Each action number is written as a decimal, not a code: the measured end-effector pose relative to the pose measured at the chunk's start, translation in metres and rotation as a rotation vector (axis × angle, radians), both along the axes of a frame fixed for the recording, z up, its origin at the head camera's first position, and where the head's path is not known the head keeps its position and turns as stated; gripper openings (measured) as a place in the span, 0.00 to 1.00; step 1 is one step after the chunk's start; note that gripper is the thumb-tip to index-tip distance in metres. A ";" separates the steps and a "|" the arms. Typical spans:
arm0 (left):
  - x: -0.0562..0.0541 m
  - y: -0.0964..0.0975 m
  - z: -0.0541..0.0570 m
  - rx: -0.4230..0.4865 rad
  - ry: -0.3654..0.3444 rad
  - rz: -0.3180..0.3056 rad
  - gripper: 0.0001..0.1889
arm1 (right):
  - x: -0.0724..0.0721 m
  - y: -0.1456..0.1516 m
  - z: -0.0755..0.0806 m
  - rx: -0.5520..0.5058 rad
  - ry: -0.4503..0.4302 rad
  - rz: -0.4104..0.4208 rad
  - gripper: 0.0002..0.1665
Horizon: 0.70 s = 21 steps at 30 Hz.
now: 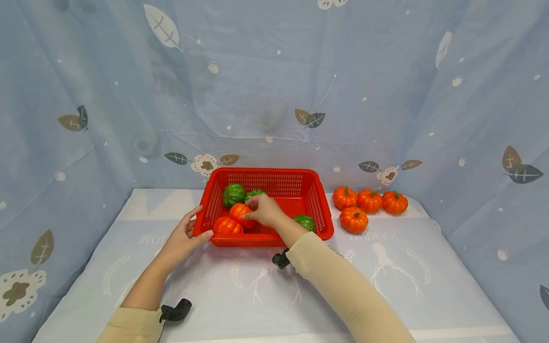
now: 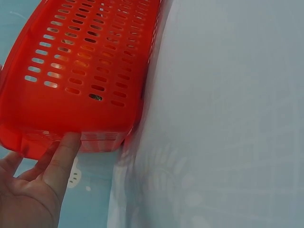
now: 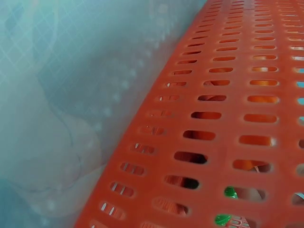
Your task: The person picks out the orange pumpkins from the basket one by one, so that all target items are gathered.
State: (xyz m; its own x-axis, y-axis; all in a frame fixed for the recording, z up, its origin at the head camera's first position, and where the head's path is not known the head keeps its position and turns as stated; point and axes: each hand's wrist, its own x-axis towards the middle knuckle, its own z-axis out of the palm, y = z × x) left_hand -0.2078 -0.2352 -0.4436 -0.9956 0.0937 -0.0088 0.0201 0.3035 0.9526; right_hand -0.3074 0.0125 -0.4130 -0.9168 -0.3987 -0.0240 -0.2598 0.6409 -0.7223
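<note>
A red plastic basket (image 1: 323,209) with slotted walls stands at the back of the table. My left hand (image 1: 177,245) holds its near left corner, thumb at the front rim and fingers at the left side; the left wrist view shows the fingers against the red wall. Reaching over the front rim, my right hand (image 1: 267,210) pinches a small orange pumpkin (image 1: 239,213) inside the basket. Another orange pumpkin (image 1: 228,226) lies in the near left corner. Behind them are a green striped pumpkin (image 1: 233,195) and a second green one (image 1: 255,193), partly hidden by the right hand.
A third green pumpkin (image 1: 305,222) sits at the basket's near right, partly behind the right forearm. Several orange pumpkins (image 1: 370,201) stand on the table (image 1: 240,305) right of the basket. A patterned blue curtain (image 1: 257,95) hangs behind and at both sides.
</note>
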 end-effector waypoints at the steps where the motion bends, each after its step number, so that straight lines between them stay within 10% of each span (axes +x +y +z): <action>1: 0.000 0.000 0.000 0.001 0.002 -0.001 0.49 | 0.000 0.000 0.000 0.000 0.000 0.002 0.23; 21: 0.001 0.002 -0.001 -0.001 -0.011 0.009 0.49 | 0.013 0.048 0.042 -0.145 0.004 -0.027 0.23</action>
